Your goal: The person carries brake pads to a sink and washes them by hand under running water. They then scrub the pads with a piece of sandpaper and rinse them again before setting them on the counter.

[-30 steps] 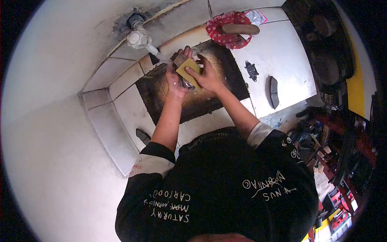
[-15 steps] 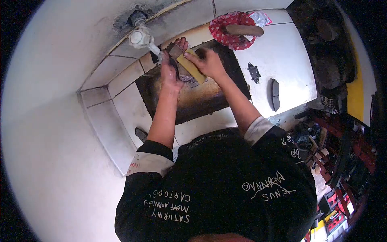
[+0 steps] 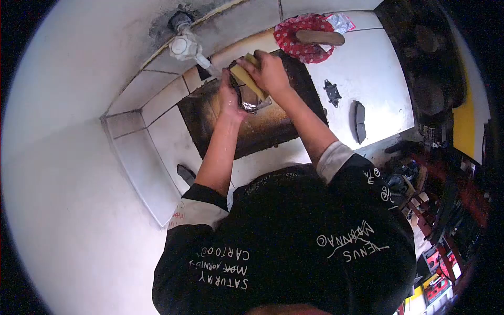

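Observation:
Over the dark, stained sink (image 3: 283, 128), my left hand (image 3: 229, 98) is wrapped round a dark, wet brake pad (image 3: 238, 95), held along its left and lower edges. My right hand (image 3: 273, 76) grips a flat yellow piece that looks like folded sandpaper (image 3: 244, 79), with the thumb and fingers on its upper part. The sandpaper lies against the pad and hides most of its face. Water runs from the white tap (image 3: 185, 48) beside my left fingers, and the pad's lower end glistens.
On the white tiled counter (image 3: 380, 68) to the right lie another brake pad (image 3: 359, 122) and a small black bracket (image 3: 332, 93). A wooden-backed brush (image 3: 320, 38) rests on a red patterned cloth (image 3: 294, 44). One more dark pad (image 3: 186, 175) is at the left.
My right hand has moved slightly up with the sandpaper, which is now more tilted. My left hand has shifted a little right and down with the brake pad.

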